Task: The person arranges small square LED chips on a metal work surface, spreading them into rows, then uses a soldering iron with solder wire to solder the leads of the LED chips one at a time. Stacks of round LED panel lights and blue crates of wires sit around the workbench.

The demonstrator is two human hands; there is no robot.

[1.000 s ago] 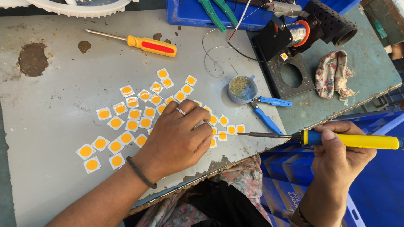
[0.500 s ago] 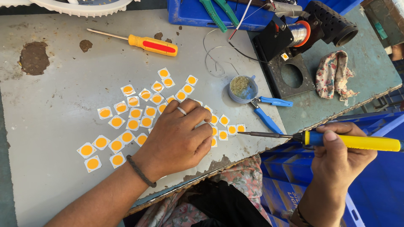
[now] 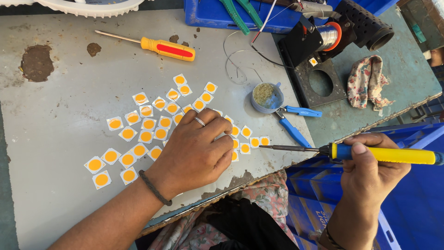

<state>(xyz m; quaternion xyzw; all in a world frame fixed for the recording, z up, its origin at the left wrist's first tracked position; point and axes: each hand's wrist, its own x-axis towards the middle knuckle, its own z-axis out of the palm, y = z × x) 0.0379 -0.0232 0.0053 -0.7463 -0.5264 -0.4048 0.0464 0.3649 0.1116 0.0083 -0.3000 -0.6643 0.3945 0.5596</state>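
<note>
On the worn grey metal bench, small white square chips with orange centres are pinned under the left hand, fingers together. A yellow-and-blue-handled soldering iron is clamped in the right hand; fingers could be burned if the tip slips.

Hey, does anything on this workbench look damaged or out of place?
Yes: the grey bench top is worn, with a rusty bare patch at far left and a crumbling front edge. The small square chips lie scattered, not in rows.
</note>
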